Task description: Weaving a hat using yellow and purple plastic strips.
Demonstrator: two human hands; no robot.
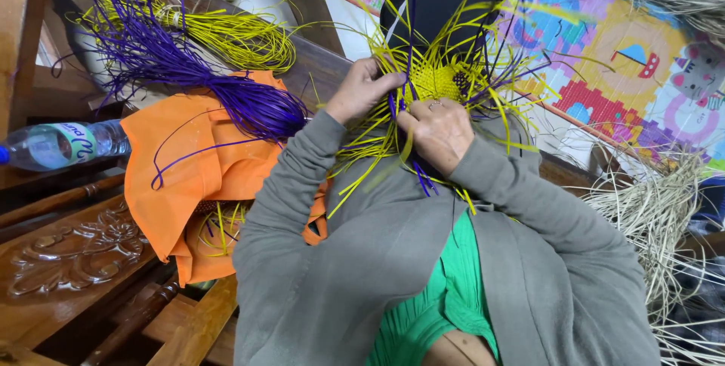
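Observation:
A small woven piece of yellow strips with loose yellow and purple strands sticking out all round sits in front of my chest. My left hand grips strands at its left edge, fingers closed on a purple strip. My right hand pinches yellow strands just below the woven patch, thumb pressed toward the left hand. Both arms wear grey sleeves over a green top. The strands partly hide the fingertips.
A bundle of purple strips and a bundle of yellow strips lie on orange cloth at left. A plastic bottle rests on carved wooden furniture. Pale dry straw lies right, on a colourful play mat.

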